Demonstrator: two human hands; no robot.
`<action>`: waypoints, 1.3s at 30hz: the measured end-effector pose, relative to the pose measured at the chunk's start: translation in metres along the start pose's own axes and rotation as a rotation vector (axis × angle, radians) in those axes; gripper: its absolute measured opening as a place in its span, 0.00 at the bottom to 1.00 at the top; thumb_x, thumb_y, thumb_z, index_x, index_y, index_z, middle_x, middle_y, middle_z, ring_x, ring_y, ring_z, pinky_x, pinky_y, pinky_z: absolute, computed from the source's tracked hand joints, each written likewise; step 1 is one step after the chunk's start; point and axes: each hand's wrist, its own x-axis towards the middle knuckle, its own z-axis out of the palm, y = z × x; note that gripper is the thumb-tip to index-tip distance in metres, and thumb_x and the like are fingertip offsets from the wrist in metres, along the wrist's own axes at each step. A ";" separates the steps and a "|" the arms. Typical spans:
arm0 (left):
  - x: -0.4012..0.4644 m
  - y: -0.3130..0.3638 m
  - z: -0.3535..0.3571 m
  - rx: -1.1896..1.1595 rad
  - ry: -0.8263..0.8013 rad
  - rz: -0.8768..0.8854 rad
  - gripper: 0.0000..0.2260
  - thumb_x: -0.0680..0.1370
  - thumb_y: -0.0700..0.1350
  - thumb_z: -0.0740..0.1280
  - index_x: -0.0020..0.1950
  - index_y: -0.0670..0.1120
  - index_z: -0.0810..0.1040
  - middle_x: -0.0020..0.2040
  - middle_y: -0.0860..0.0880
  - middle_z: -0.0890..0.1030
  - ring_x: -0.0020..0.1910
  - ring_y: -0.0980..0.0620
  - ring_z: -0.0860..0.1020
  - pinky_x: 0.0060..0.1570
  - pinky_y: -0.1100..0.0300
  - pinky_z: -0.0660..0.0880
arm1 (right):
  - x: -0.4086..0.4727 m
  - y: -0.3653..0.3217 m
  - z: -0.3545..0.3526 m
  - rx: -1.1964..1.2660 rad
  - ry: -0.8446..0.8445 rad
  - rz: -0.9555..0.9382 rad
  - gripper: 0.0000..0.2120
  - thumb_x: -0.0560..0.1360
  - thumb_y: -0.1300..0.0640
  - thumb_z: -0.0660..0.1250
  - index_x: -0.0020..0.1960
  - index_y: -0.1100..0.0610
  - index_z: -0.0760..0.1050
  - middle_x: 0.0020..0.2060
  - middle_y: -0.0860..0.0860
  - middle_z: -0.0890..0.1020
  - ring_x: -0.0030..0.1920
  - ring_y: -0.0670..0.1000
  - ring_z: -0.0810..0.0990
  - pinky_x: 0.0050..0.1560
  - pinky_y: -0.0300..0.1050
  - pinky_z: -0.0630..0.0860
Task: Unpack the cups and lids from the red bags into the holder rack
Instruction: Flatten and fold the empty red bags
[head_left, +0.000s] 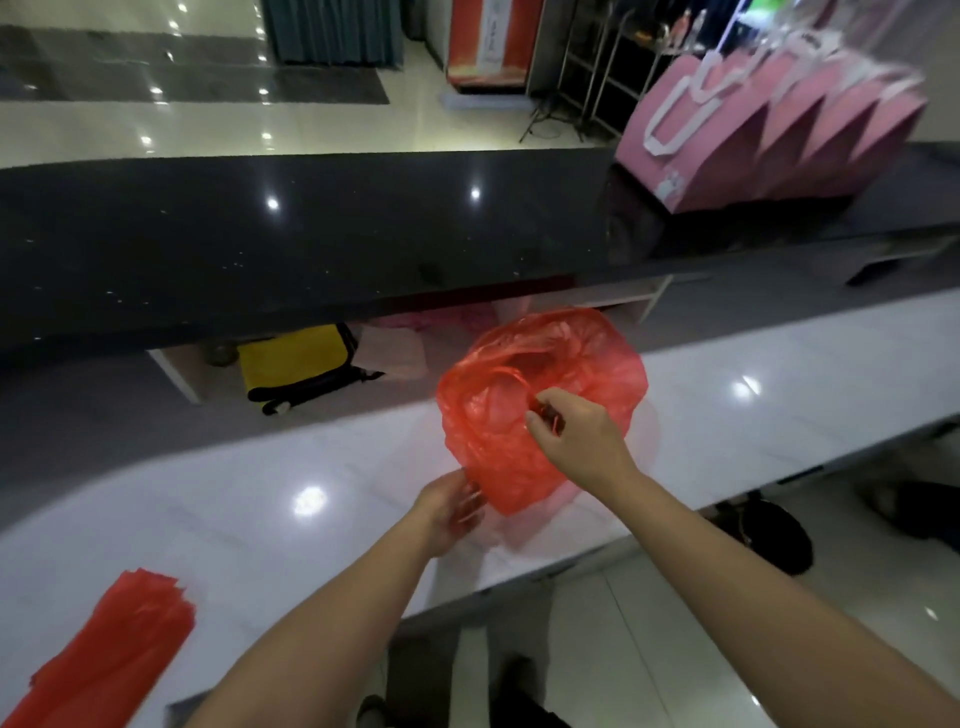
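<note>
A red translucent plastic bag (540, 384) sits bulging on the white counter (779, 395), its top bunched. My right hand (576, 431) pinches the bag's red handles near its middle. My left hand (449, 512) holds the bag's lower corner from below, fingers curled on the plastic. What is inside the bag is hidden behind the red film. No cups, lids or holder rack are in view.
A flat stack of folded red bags (109, 639) lies at the counter's near left. A raised black countertop (311, 234) runs behind, with pink paper bags (769, 135) at its right end. A yellow bag (296, 364) sits on the shelf under it.
</note>
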 end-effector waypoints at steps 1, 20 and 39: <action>0.001 -0.001 0.008 0.006 0.006 0.030 0.05 0.80 0.45 0.69 0.55 0.47 0.81 0.48 0.47 0.85 0.45 0.49 0.80 0.40 0.58 0.76 | -0.005 0.005 -0.003 0.004 0.000 -0.001 0.04 0.76 0.54 0.70 0.48 0.54 0.79 0.38 0.48 0.81 0.38 0.50 0.78 0.39 0.49 0.76; -0.147 -0.027 -0.151 0.221 1.137 0.755 0.05 0.81 0.44 0.66 0.52 0.45 0.80 0.44 0.45 0.84 0.37 0.49 0.81 0.40 0.54 0.78 | -0.037 0.038 0.067 0.196 -0.468 0.009 0.06 0.75 0.52 0.66 0.40 0.47 0.71 0.36 0.46 0.79 0.37 0.47 0.78 0.39 0.51 0.79; -0.193 -0.103 -0.230 0.795 0.974 0.744 0.15 0.80 0.36 0.66 0.65 0.47 0.79 0.60 0.49 0.79 0.49 0.55 0.79 0.49 0.63 0.73 | -0.070 0.025 0.097 -0.021 -0.620 0.085 0.10 0.77 0.50 0.68 0.56 0.53 0.79 0.53 0.51 0.82 0.48 0.49 0.79 0.52 0.45 0.78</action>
